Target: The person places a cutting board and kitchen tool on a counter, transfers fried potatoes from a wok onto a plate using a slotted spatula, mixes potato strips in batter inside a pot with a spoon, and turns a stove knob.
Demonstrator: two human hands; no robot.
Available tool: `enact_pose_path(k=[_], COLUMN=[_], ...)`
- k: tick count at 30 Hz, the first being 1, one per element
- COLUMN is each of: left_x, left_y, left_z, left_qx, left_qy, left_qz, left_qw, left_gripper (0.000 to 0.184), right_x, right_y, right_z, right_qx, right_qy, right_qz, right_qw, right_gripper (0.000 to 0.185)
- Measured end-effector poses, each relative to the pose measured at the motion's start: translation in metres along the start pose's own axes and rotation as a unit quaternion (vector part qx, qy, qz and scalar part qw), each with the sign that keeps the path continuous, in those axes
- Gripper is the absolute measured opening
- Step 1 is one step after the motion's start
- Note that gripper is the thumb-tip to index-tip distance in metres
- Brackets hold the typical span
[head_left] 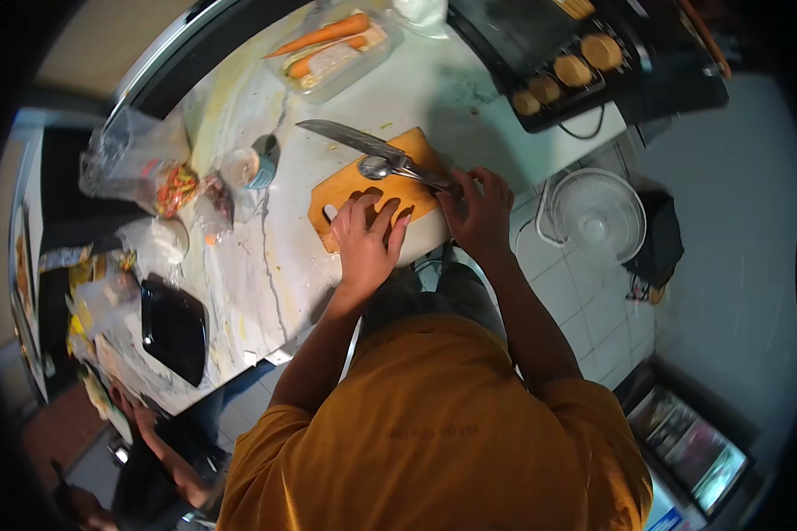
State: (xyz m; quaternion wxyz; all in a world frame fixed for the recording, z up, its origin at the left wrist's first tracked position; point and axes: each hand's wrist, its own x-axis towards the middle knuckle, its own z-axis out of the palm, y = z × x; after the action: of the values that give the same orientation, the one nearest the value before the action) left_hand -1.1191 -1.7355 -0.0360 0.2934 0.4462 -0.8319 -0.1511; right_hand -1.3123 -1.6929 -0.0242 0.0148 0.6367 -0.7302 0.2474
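Note:
A wooden cutting board (409, 200) lies at the counter's near edge. My left hand (366, 243) rests over its left part with fingers spread and nothing visible in them. Across the board lies a large knife (345, 134), its blade pointing to the far left and past the board. A metal spoon (375, 167) lies against it, bowl toward the board's middle. At the board's right edge, my right hand (481, 211) has thumb and fingers closed around the end of the knife's dark handle. The spoon's handle runs to the same spot; whether the fingers hold it too is unclear.
Carrots (323, 40) sit in a clear plastic container (350, 84). Round patties (573, 70) lie on a black grill (527, 71). Left are a cup (248, 168), plastic bags (137, 150) and a black tray (174, 332). Another person's arm (170, 456) shows lower left; a fan (598, 217) stands right.

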Motion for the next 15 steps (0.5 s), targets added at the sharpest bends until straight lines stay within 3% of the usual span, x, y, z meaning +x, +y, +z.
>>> enact_pose_path(k=[2,6,7,8,11,12,13,14,15], left_x=[0.009,0.015,0.013,0.008,-0.02,-0.037,-0.055,-0.075,-0.1], left_y=[0.013,0.051,0.066,0.08,0.14,0.161,0.183,0.2,0.224], left_z=[0.001,0.011,0.015,0.021,0.034,0.039,0.044,0.056,0.061], left_qx=[-0.049,-0.177,-0.189,-0.201,-0.215,-0.221,-0.216,-0.318,-0.313], left_qy=[0.022,-0.041,-0.056,-0.101,-0.21,-0.29,-0.373,-0.516,-0.548], left_qz=[0.04,0.121,0.151,0.149,0.207,0.18,0.155,-0.013,0.03], left_qw=[0.998,0.976,0.969,0.963,0.931,0.913,0.889,0.795,0.775], left_gripper=[0.019,0.007,0.007,0.009,0.022,0.025,0.029,0.038,0.038], right_x=[-0.018,-0.069,-0.088,-0.111,-0.202,-0.248,-0.293,-0.342,-0.393], right_y=[0.007,0.028,0.028,0.03,0.03,0.029,0.024,0.015,0.001], right_z=[-0.009,-0.052,-0.071,-0.087,-0.131,-0.14,-0.152,-0.161,-0.168], right_qx=[0.034,0.111,0.185,0.26,0.219,0.203,0.186,0.466,0.701], right_qy=[0.052,0.152,0.124,0.102,0.146,0.117,0.159,0.205,0.245], right_qz=[0.069,0.139,0.227,0.311,0.369,0.39,0.419,0.469,0.44], right_qw=[0.996,0.972,0.948,0.908,0.891,0.89,0.874,0.722,0.505], right_gripper=[0.035,0.03,0.029,0.028,0.026,0.038,0.038,0.046,0.054])
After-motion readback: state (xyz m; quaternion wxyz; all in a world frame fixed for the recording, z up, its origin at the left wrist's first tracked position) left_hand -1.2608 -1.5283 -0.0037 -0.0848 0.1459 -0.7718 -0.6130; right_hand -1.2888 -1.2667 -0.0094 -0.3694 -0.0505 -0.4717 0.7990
